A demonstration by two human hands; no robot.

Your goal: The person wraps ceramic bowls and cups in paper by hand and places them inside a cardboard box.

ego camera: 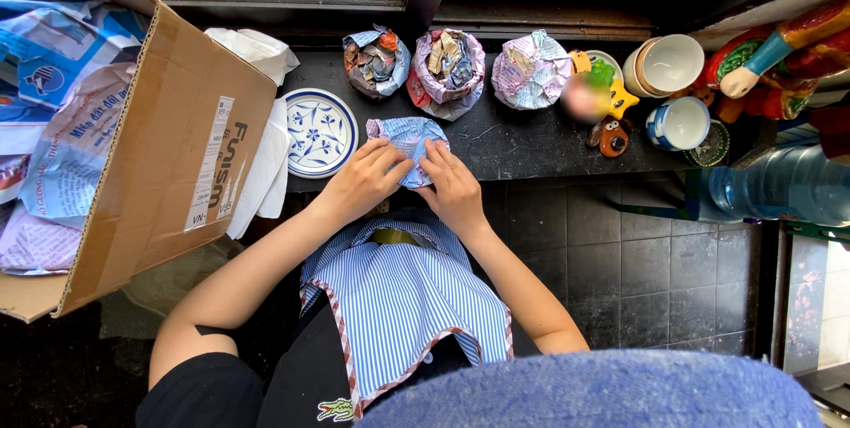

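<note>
both hands meet over a small paper-wrapped bundle that sits at the front edge of the dark counter, just right of a blue-and-white patterned plate. the left hand has its fingers curled onto the bundle's left side, pressing the pale blue printed paper down, and the right hand has its fingers bent over the right side, pinching a fold of the same paper; what is inside the wrapping cannot be made out. behind the bundle, near the window, three more wrapped bundles stand in a row: one in mixed colours, one in pinkish paper with its top open, and one closed pink-checked one. further right are a cream cup, a blue-and-white mug and a small brown figurine. white paper sheets lie left of the plate, partly under it, and a large cardboard box stuffed with newspaper leans beside them. a large clear water bottle lies at the right edge. a blue-striped apron hangs below the hands.
</note>
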